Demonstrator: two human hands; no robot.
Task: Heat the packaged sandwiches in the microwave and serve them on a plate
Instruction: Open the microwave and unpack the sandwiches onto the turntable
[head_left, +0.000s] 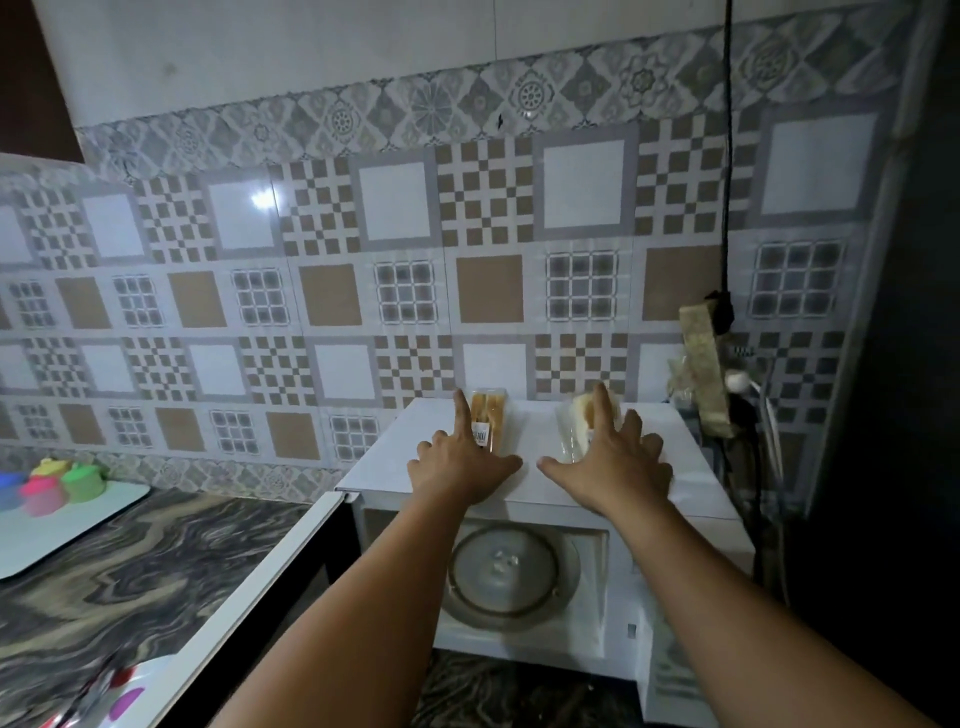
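Observation:
Two packaged sandwiches lie on top of a white microwave. The left sandwich pack is clear plastic with a barcode label. The right sandwich pack is partly under my fingers. My left hand is spread flat, its fingers over the near end of the left pack. My right hand is spread over the right pack. Neither hand has closed around a pack. The microwave door stands swung open to the left, and the glass turntable inside is bare.
A dark marbled counter runs to the left. On it sit a white tray with several coloured small containers. A white plate with coloured items is at the bottom left. A black cable and a power strip hang right of the microwave.

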